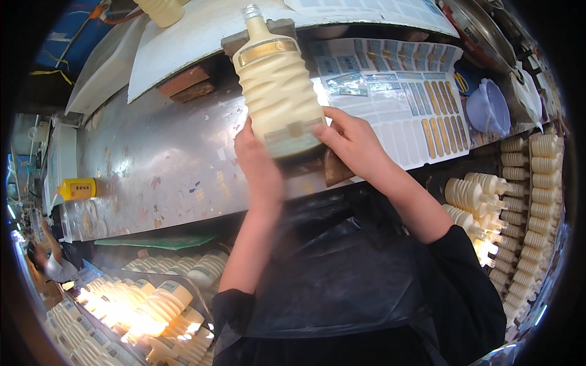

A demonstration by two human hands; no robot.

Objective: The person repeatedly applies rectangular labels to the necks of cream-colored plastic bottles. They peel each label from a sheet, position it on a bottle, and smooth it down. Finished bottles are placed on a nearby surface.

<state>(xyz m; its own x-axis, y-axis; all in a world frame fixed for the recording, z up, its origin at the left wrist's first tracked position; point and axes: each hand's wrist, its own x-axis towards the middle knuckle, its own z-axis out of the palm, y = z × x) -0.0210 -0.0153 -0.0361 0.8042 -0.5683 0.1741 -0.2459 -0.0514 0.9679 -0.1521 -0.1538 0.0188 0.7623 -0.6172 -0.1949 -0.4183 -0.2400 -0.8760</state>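
Note:
A cream bottle [274, 85] with wavy ridged sides lies before me, its neck pointing away. It has a gold label band below the neck and a pale, wide label near its base. My right hand [354, 143] grips the bottle's lower right side, thumb on the wide label, fingers partly hidden behind. My left hand [259, 161], a little blurred, is closed along the lower left side. Dark blocks [281, 28] show behind the bottle's shoulder, and a brown block [337, 169] is beneath its base. To the right are sheets of gold and blue stickers [436, 116].
The metal worktable [140, 165] carries a yellow container [78, 188] at left and a lilac bucket [487, 107] at right. A white board [183, 55] lies along the back. Crates of cream bottles [162, 302] stand lower left, and more bottles [543, 183] are stacked at right. Another person [58, 262] is far left.

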